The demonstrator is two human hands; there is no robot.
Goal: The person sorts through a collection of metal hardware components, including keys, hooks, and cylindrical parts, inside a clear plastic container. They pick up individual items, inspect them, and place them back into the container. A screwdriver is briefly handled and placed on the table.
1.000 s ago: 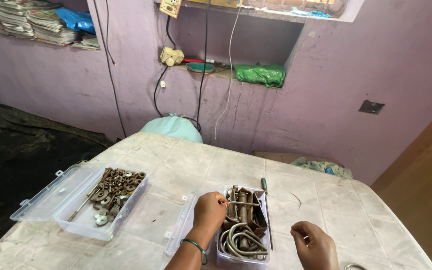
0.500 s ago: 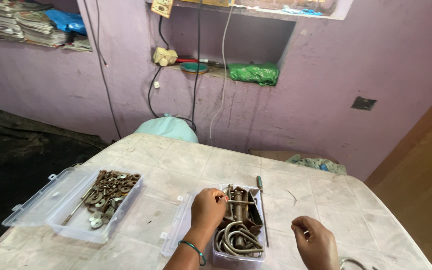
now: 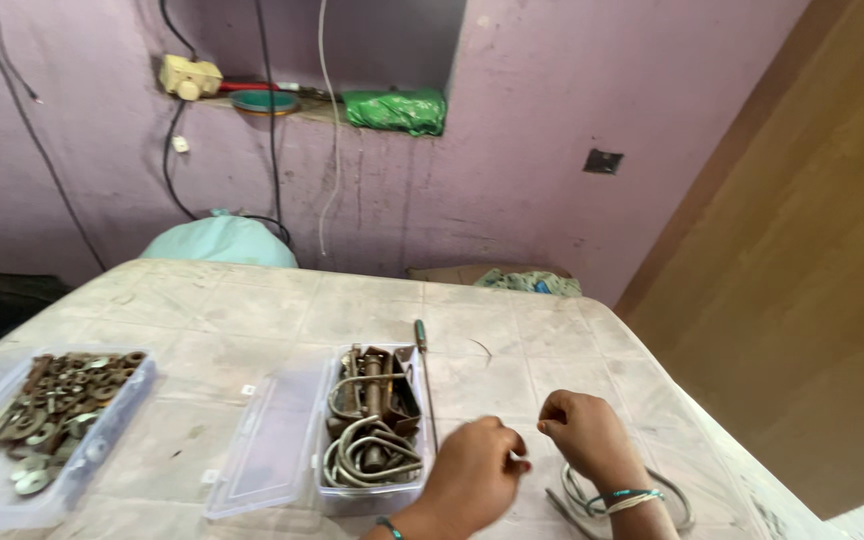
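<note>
My left hand [image 3: 474,478] hovers over the table just right of a clear plastic box [image 3: 324,495] holding rusty U-bolts [image 3: 367,455] and metal brackets. Its fingers are pinched together, and whether they hold anything is hidden. My right hand [image 3: 584,435] sits close beside it with curled fingers, the fingertips of both hands almost meeting. Under my right wrist lie curved metal U-clamps [image 3: 674,508]. A thin screwdriver [image 3: 423,372] lies along the box's right side.
A second clear box [image 3: 102,440] of rusty washers and nuts stands at the left. The pale tabletop [image 3: 252,310] drops off at its right edge, beside a brown floor. A teal sack [image 3: 217,240] and a purple wall with a green bag [image 3: 397,108] are behind.
My left hand has come out of the U-bolt box and moved right toward my right hand. The view has swung right and downward, bringing the U-clamps by my right wrist into sight.
</note>
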